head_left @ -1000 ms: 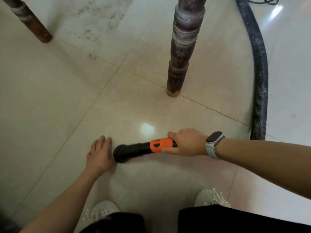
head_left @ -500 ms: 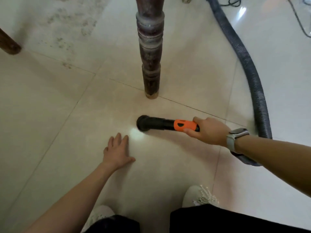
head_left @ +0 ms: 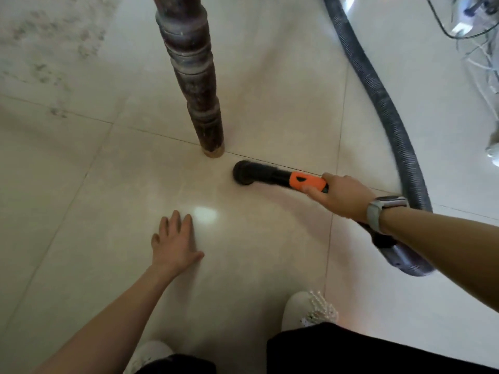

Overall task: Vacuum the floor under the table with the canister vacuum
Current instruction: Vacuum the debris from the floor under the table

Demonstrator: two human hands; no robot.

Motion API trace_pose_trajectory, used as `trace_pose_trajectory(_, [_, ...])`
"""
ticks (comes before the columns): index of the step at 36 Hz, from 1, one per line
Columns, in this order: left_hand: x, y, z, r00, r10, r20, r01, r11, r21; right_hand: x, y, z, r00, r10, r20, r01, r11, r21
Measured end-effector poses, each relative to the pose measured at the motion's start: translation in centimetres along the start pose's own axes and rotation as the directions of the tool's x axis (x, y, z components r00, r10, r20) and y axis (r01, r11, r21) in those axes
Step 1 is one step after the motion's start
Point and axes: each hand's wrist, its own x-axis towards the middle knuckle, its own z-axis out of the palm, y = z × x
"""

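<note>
Both hands lower in view, right hand [head_left: 344, 197] clenching nozzle [head_left: 266, 177] nearer table leg [head_left: 194, 76], left hand [head_left: 172, 242] flat, released.

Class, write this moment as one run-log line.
right hand grips vacuum nozzle | nozzle tip on floor beside table leg, apart | left hand flat on tile | hose trails right

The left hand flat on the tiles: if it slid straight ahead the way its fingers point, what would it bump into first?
Probably the table leg. The left hand lies open on the floor tiles, fingers aimed up and slightly right, toward the leg's foot. Only bare tile lies between, though it might just miss.
</note>
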Motion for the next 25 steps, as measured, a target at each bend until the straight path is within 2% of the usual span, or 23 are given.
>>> trace_pose_trajectory(3, [-0.2,-0.1,0.1,1.000,-0.006,-0.026,0.005,1.000,-0.021,-0.8,-1.8,1.0,0.983,-0.152,0.107,0.159,0.985,-0.061])
trace_pose_trajectory(6, [-0.7,-0.7,0.4,0.998,-0.021,-0.055,0.018,0.998,-0.055,-0.4,-2.4,0.3,0.969,-0.228,0.092,0.241,0.957,-0.163])
trace_pose_trajectory(11, [-1.4,-2.3,0.7,0.998,-0.039,-0.042,0.037,0.998,-0.045,0.5,-1.1,-1.4,0.982,-0.188,0.011,0.185,0.959,-0.216])
trace_pose_trajectory(14, [-1.3,-2.7,0.6,0.998,-0.039,-0.039,0.037,0.998,-0.056,0.5,-0.9,-1.6,0.983,-0.170,0.067,0.180,0.965,-0.188])
trace_pose_trajectory(19, [-0.9,-2.3,0.6,0.997,-0.063,-0.035,0.061,0.995,-0.075,-0.6,-2.2,-0.7,0.941,-0.249,0.230,0.300,0.927,-0.223])
trace_pose_trajectory(25, [-0.9,-2.3,0.7,0.997,-0.066,-0.034,0.064,0.996,-0.069,-0.4,-1.6,-1.6,0.957,-0.237,0.164,0.278,0.912,-0.302])
